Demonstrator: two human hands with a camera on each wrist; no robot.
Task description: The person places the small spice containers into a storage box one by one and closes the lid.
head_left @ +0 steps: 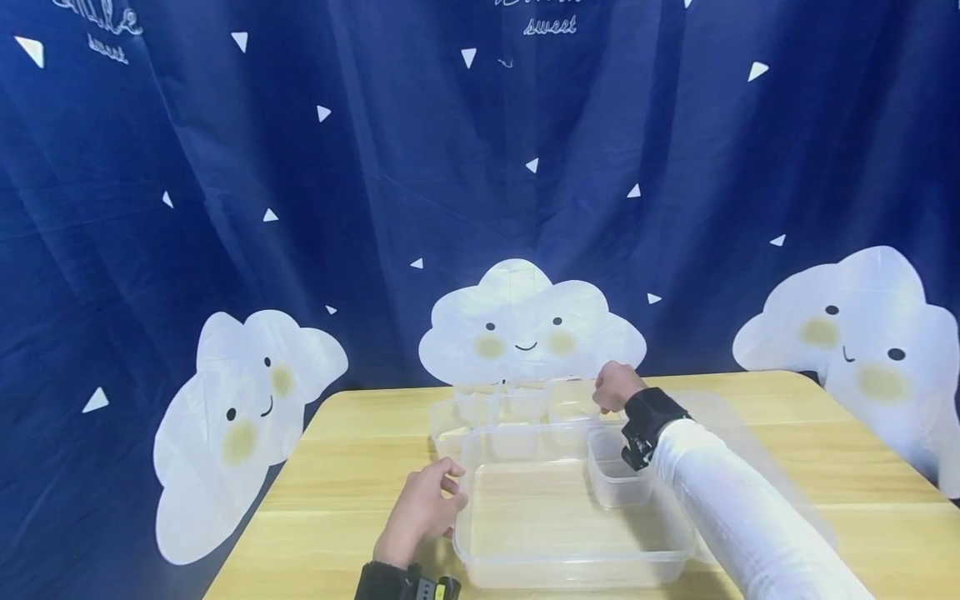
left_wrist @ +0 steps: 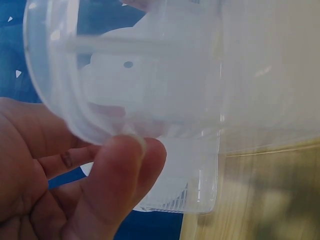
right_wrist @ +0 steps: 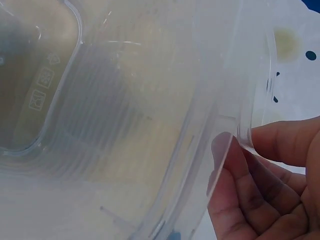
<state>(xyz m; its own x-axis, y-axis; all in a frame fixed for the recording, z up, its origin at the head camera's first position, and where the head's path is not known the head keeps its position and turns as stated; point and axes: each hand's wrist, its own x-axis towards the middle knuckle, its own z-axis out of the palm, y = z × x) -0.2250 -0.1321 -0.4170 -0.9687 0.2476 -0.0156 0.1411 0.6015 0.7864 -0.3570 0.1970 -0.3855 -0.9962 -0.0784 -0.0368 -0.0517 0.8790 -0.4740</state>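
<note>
A large clear plastic container (head_left: pixel 570 571) stands on the table in front of me. My left hand (head_left: pixel 426 508) is at its left side, and in the left wrist view the thumb and a finger pinch the container's rim (left_wrist: pixel 92 130). One small clear container (head_left: pixel 621 492) sits inside the large one, towards the right. My right hand (head_left: pixel 618 387) reaches past the far right corner and pinches the edge of another small clear container (head_left: pixel 573 396). In the right wrist view, the right fingers (right_wrist: pixel 237 200) are partly seen through clear plastic.
Several more small clear containers (head_left: pixel 517 404) stand in a group behind the large one. A flat translucent sheet or lid (head_left: pixel 750 450) lies on the wooden table (head_left: pixel 300 517) at right, partly under my sleeve. A blue curtain (head_left: pixel 480 167) with cloud prints hangs behind the table.
</note>
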